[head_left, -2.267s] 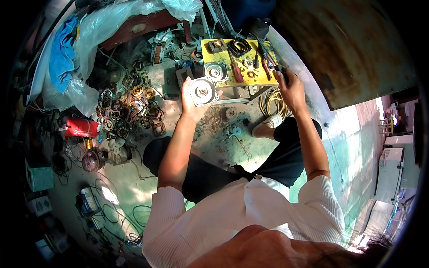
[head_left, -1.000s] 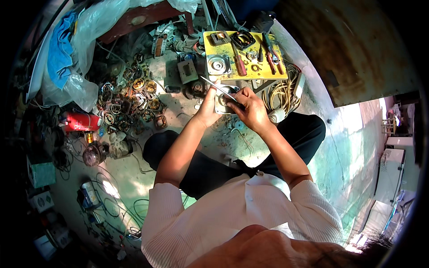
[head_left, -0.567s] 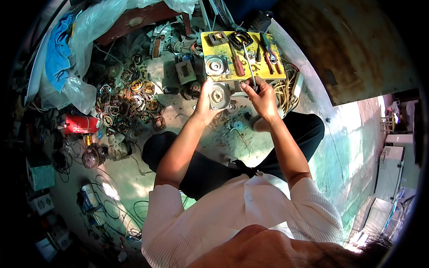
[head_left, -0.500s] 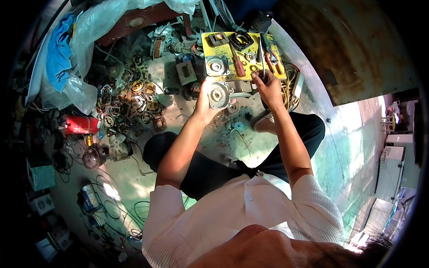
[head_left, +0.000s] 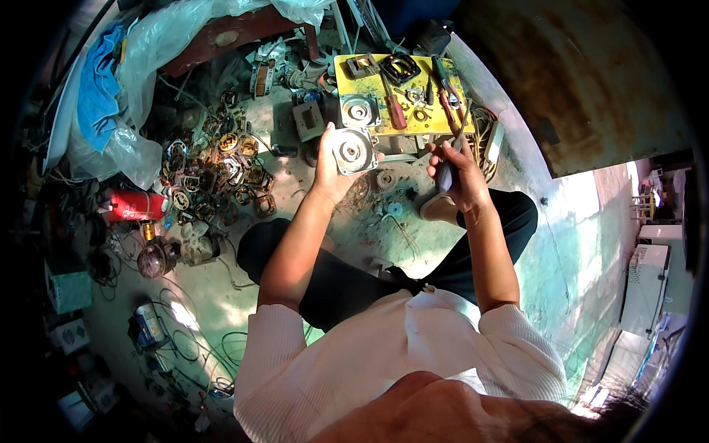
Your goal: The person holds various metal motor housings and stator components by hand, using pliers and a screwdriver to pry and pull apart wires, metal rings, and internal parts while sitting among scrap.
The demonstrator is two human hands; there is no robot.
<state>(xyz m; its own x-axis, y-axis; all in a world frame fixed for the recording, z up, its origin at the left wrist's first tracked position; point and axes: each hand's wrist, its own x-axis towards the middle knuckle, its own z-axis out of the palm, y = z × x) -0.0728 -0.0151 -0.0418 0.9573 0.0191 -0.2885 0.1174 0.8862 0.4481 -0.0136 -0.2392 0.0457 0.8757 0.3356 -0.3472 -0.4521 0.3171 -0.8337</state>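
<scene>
My left hand (head_left: 332,176) is closed on a square silver metal motor cover (head_left: 354,152) with a round recessed middle, held just off the near edge of a yellow board (head_left: 369,126). In my right hand (head_left: 467,177) is a screwdriver (head_left: 444,177), its dark handle in the fingers and its thin shaft pointing up and away. The two hands are apart. A similar metal cover (head_left: 360,111) lies on the board. Beside it are a red-handled screwdriver (head_left: 396,114), a black square frame (head_left: 400,69), a motor core (head_left: 362,66) and pliers (head_left: 447,94).
A heap of copper-wound motor parts (head_left: 229,155) covers the floor at left, near a red cylinder (head_left: 134,205). Coiled cable (head_left: 484,140) lies right of the board. A large rusty panel (head_left: 576,81) stands at far right. Small loose parts (head_left: 395,209) lie between my legs.
My right hand has drawn back from the board toward me and to the right, lifting the screwdriver away. The cover in my left hand has shifted slightly left and turned.
</scene>
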